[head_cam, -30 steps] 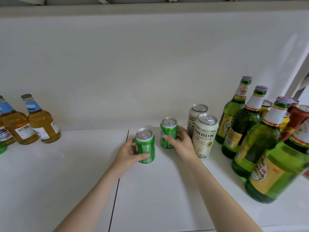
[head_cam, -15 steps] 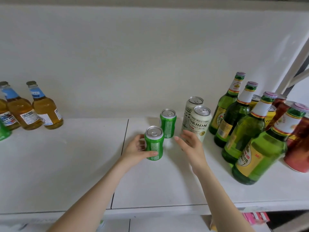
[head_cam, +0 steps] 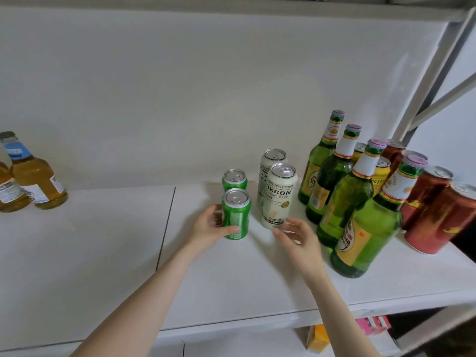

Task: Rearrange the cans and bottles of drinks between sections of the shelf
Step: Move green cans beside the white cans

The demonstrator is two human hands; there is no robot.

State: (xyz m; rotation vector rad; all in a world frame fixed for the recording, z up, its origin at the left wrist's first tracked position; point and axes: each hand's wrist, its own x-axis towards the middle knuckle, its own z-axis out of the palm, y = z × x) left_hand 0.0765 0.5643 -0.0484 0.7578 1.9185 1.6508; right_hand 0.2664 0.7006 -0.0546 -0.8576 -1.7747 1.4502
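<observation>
left hand (head_cam: 210, 229) wrapped round near green can (head_cam: 236, 214), thumb across its front, can upright on shelf (head_cam: 231, 284) just right of the seam (head_cam: 166, 228). directly behind that can, second green can (head_cam: 234, 179), upright, just apart. right of the near green can, two white cans (head_cam: 279, 195), one behind the other, close together. right hand (head_cam: 300, 239) loosely open, holding nothing, fingertips just short of the front white can's base. further right of the white cans, four green bottles (head_cam: 342, 202) in a slanting row, yellow cans (head_cam: 380, 173) behind them, red cans (head_cam: 435, 215) beyond. far left of the seam, amber bottles (head_cam: 36, 176) at the back wall.
</observation>
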